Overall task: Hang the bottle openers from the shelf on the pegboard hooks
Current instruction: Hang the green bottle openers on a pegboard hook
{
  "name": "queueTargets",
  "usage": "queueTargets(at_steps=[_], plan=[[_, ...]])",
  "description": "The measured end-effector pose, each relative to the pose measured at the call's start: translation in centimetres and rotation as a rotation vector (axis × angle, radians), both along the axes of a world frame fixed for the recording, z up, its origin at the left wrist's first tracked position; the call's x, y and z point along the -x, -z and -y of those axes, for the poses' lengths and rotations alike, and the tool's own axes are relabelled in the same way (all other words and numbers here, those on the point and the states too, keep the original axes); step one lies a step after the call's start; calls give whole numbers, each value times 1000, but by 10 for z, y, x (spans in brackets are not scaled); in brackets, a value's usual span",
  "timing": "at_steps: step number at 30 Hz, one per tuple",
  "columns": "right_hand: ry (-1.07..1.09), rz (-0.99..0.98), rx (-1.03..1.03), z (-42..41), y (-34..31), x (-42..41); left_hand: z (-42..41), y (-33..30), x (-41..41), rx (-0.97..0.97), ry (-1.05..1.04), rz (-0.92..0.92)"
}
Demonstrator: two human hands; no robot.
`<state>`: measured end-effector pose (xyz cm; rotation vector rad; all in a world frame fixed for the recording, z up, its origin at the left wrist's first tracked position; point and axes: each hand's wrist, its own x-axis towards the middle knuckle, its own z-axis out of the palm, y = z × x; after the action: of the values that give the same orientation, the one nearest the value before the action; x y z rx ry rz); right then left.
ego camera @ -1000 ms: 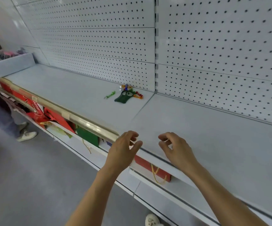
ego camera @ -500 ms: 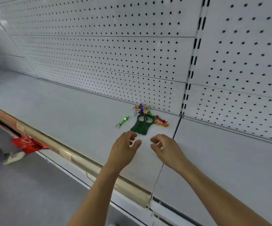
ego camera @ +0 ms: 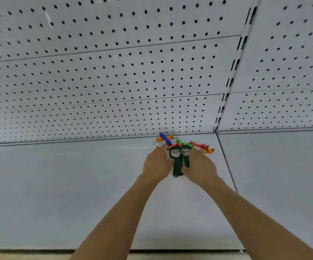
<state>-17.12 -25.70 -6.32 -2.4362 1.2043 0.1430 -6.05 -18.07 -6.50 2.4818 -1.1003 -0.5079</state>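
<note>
A pile of bottle openers lies on the white shelf [ego camera: 77,184] against the pegboard [ego camera: 114,72]. In front are two dark green openers [ego camera: 177,164] side by side. Behind them sit small coloured ones: a blue one [ego camera: 165,138], an orange one [ego camera: 161,139], a red one [ego camera: 198,145] and another orange one [ego camera: 209,150]. My left hand [ego camera: 156,164] pinches the left side of the dark green pair, thumb on the handle. My right hand [ego camera: 200,167] holds the right side, thumb near the lower end. The openers still rest on the shelf. No hooks show on the pegboard.
A slotted upright [ego camera: 232,72] splits the pegboard into a left and a right panel, and a seam [ego camera: 227,166] continues down the shelf just right of my hands. The shelf's front edge [ego camera: 39,251] runs along the bottom of the view.
I have moved closer to the shelf. Both hands reached forward from the shelf's middle to the pile and closed on the dark green openers.
</note>
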Motion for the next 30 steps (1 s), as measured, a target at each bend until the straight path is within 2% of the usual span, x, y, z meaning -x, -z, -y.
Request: queueTargets(at_steps=[4, 7, 13, 17, 19, 21, 25, 30], plan=[[41, -53, 79, -12, -1, -2, 13, 0, -6, -70, 42, 111], [122, -17, 65, -17, 3, 5, 22, 0, -3, -134, 114, 203], [166, 32, -11, -25, 1, 28, 24, 0, 3, -239, 218, 204], [210, 114, -120, -30, 0, 41, 13, -6, 1, -201, 227, 220], [271, 247, -278, -33, -2, 51, 5, -5, 2, -171, 219, 128], [347, 411, -408, -38, -6, 64, -3, -5, 6, -105, 205, -60], [451, 653, -405, -46, -20, 95, -17, -13, 34, 126, 155, -537], [567, 851, -383, -43, -39, 149, -14, -44, 87, 272, 173, -687]])
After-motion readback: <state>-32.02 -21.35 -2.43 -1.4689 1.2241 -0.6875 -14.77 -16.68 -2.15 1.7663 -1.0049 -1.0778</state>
